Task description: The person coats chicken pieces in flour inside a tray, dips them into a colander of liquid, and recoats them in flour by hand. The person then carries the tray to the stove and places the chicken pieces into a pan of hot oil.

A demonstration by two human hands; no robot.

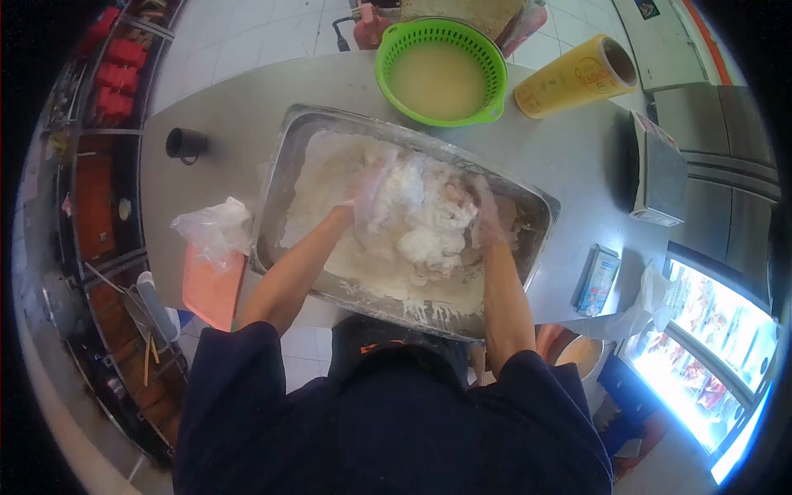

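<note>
Right in the thick of it, a white, lumpy heap of flour-coated pieces (429,214) sits right of centre in the deep metal tray (275,186), a little raw pink peeking through near the top. Loose flour (326,165) spreads out to the left and along the near side. My left hand (369,194), in clear plastic, is at the heap's left flank, blurred and dusted; I can't tell whether its fingers grip anything. My right hand (488,219), gloved in clear plastic too, is against the heap's right side, and its grip is just as hard to read. The tray lies slanted on the grey table (239,107). Just beyond it, a green slotted basket (492,59) with cloudy, pale liquid (437,80) inside; to its right, a yellow roll of film (565,81), tilted. Over on the left, a dark mug (185,143), and nearer me a crumpled plastic bag (213,223) overlapping an orange-pink board (210,289). Far right, a blue box (600,282), then a lit display fridge (701,355).
</note>
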